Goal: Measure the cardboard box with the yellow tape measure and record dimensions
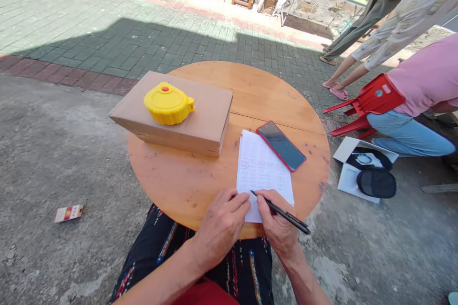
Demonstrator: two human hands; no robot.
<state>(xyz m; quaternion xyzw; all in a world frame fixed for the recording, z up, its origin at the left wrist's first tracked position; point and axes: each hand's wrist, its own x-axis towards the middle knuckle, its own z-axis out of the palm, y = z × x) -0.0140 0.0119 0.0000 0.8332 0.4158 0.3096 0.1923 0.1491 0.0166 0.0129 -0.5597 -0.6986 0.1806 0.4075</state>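
Observation:
A stack of white paper sheets (263,162), covered in rows of small writing, lies near the front of the round wooden table (179,186). My right hand (277,221) pinches a black pen (289,219), its tip at the lower part of the top sheet. Against the paper's lower left edge rests my left hand (225,217), its fingers bent and close together; no object shows in them. A phone with a red edge (281,145) overlaps the paper's upper right corner, dark screen up.
On the table's left stands a brown cardboard box (203,100) bearing a yellow tape-measure-shaped case (168,102). To the right, a person in pink (425,74) sits on a red plastic chair (379,95), near an open white box (350,176). Other people stand behind.

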